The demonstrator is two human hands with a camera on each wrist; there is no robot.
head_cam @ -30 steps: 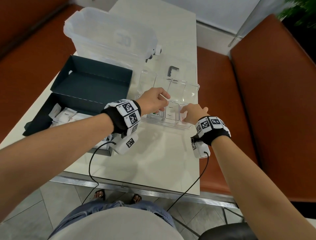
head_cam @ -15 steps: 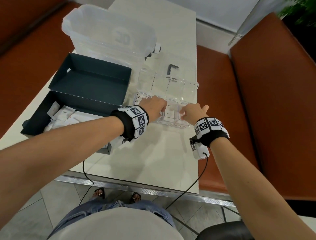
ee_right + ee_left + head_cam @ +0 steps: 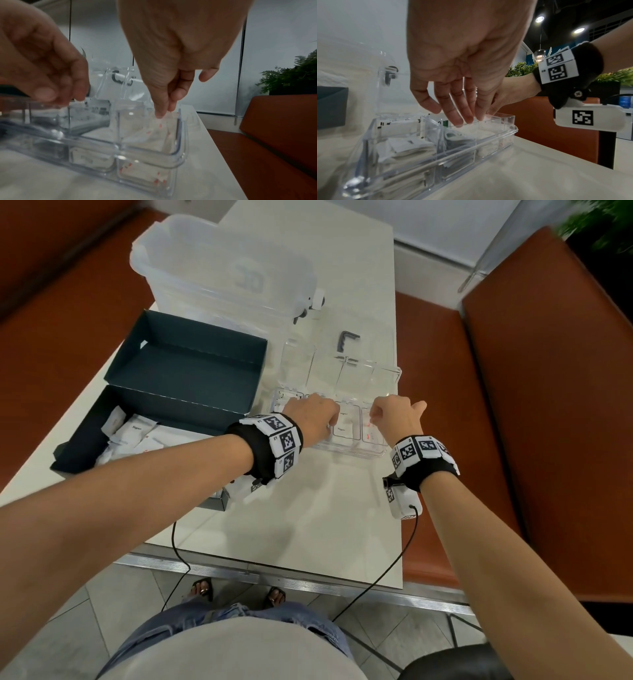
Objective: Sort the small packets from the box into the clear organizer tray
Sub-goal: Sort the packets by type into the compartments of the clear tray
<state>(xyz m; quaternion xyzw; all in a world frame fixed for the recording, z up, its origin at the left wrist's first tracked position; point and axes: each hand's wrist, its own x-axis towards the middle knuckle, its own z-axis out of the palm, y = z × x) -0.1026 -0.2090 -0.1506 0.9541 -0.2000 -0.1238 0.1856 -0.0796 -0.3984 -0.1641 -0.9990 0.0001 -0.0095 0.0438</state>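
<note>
Our right hand (image 3: 173,56) pinches a red-marked packet (image 3: 159,129) in the clear organizer tray's (image 3: 349,453) rightmost compartment. Our left hand (image 3: 464,65), fingers extended, dips into the neighbouring compartment. Left of the tray on the white table (image 3: 308,525) sits the dark box (image 3: 164,392) of sugar packets (image 3: 133,433); orange benches (image 3: 513,405) flank it.

The organizer tray (image 3: 346,455) sits on the worktop (image 3: 308,525) at its right side, with its lid (image 3: 342,371) standing open on the far side. Left of the tray lies the box (image 3: 82,436), packets (image 3: 132,433) inside its near half, its lid part (image 3: 191,364) just behind. A large bin (image 3: 219,272) stands far behind the box. Both hands reach into the tray: the left hand (image 3: 313,419) over the middle compartments, the right hand (image 3: 397,416) over the rightmost.
</note>
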